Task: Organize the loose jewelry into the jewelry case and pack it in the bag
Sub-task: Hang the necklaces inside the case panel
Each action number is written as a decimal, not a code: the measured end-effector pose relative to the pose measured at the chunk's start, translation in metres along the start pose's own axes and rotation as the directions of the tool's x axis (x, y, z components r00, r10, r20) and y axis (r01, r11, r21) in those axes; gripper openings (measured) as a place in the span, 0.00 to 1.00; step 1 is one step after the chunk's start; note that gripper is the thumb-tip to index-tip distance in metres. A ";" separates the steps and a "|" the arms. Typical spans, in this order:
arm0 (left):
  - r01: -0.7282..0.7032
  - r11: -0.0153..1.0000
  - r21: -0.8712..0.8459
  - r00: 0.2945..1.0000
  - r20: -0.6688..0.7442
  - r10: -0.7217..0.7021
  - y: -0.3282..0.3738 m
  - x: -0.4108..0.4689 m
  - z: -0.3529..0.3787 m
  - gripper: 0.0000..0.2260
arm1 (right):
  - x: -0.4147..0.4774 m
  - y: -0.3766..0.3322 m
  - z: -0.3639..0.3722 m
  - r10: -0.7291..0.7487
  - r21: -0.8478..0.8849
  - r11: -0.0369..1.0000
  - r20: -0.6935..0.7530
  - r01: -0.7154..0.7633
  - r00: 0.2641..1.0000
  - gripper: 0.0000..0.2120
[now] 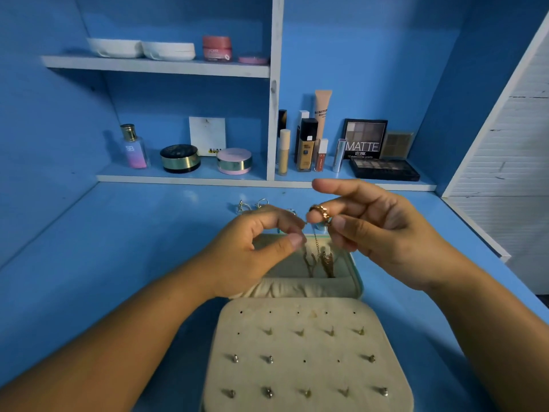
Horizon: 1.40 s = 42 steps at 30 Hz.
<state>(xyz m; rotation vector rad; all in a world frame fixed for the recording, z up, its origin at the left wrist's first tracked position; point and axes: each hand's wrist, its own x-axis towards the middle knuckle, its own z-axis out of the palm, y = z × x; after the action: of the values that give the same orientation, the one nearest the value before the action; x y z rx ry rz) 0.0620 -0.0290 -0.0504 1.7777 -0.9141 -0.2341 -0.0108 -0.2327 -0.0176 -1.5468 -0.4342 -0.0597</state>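
Chain (315,242) is pinched at its top by left hand (246,251) and right hand (386,233), and hangs just below both pinches into the open jewelry case (341,283). Step: stowing. Next move likely needs slow lowering, then release.

Perfume bottle (133,147), black compact (179,158), foundation bottle (306,144) and MATTE palette (364,138) on the lower blue shelf (178,179).

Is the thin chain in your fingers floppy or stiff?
Probably floppy: the thin chain hangs limp below the left hand and right hand. Likely light, since fingertips alone hold it. It may tangle with the other necklaces in the jewelry case.
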 end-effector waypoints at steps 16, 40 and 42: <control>0.056 0.996 -0.070 0.995 -0.073 -0.061 0.008 -0.001 0.005 0.06 | 0.003 0.003 -0.011 -0.001 -0.023 1.000 -0.195 -0.003 0.981 0.16; -0.073 0.997 0.012 0.979 -0.192 0.074 0.006 0.000 -0.008 0.08 | 0.007 0.030 0.015 -0.039 -0.755 0.655 -0.076 -0.032 0.996 0.10; -0.088 0.995 0.046 0.976 -0.195 0.095 0.006 0.000 -0.009 0.08 | 0.008 0.030 0.018 -0.090 -0.694 0.720 -0.093 0.001 0.992 0.06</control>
<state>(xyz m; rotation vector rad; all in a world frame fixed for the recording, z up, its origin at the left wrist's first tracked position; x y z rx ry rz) 0.0641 -0.0230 -0.0413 1.7521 -0.8592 0.0190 0.0018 -0.2122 -0.0445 -2.2669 -0.3686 -0.3951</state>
